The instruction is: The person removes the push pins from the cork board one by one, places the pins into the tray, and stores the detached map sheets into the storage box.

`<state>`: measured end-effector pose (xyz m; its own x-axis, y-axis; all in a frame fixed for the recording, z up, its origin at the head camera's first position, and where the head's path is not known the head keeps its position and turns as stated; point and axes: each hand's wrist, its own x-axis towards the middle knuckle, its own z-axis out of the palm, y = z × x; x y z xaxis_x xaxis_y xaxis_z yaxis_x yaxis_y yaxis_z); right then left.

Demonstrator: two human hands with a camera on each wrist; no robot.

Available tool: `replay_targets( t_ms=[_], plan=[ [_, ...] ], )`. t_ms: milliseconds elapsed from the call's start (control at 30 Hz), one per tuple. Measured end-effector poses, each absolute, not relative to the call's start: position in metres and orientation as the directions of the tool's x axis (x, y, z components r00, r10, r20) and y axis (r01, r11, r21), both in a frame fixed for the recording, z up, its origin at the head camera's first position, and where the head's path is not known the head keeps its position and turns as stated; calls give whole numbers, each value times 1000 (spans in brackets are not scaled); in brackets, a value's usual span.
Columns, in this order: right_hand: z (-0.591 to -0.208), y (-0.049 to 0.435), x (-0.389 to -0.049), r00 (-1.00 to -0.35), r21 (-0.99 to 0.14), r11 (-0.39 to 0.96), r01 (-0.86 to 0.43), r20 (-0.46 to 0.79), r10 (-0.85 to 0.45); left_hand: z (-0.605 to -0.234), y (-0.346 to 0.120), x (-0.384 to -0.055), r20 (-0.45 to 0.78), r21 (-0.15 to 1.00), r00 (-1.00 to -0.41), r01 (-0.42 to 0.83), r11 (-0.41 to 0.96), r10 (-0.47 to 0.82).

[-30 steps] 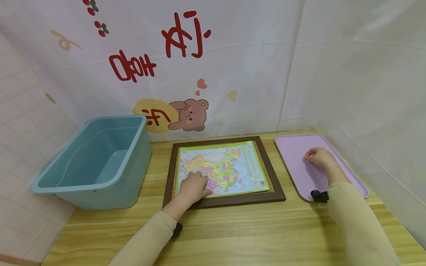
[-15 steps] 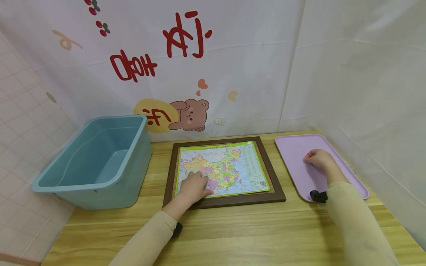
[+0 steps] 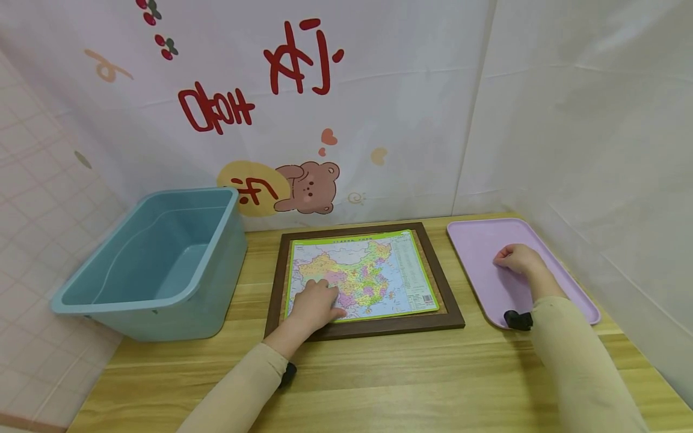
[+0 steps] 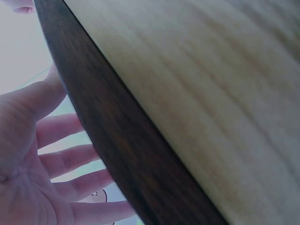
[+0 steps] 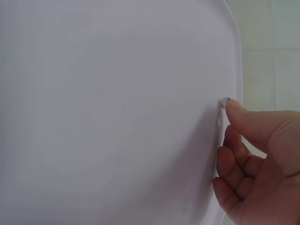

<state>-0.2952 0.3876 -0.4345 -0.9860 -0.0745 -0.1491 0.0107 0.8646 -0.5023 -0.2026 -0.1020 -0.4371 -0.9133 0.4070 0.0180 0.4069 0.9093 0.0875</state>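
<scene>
My left hand (image 3: 314, 305) rests on the lower left part of a green-edged map of China (image 3: 379, 270), and in the left wrist view that hand's fingers (image 4: 70, 159) look nearly straight. Beneath the map lies a cork board with a dark brown wooden frame (image 3: 379, 326). My right hand (image 3: 522, 260) is over the pink-purple tray (image 3: 482, 234). Its thumb and fingertips pinch a small pale, clear-looking push pin (image 5: 224, 102), partly hidden by the thumb in the right wrist view and too small to make out in the head view.
A large blue plastic tub (image 3: 216, 276) stands at the left of the wooden table (image 3: 379, 379). Behind the table hangs a white printed cloth (image 3: 411, 120), and another pale cloth (image 3: 612, 150) borders the right side.
My right hand has shifted very slightly toward the near side over the tray. The left hand, the map and the framed board stay where they were.
</scene>
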Motion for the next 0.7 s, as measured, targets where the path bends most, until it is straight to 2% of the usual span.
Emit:
replay_targets(
  t_ms=[700],
  plan=[
    [-427, 394, -276, -995, -534, 842, -77, -12, -98, -436, -103, -202, 26, 99, -913, 407, 908, 406]
  ],
)
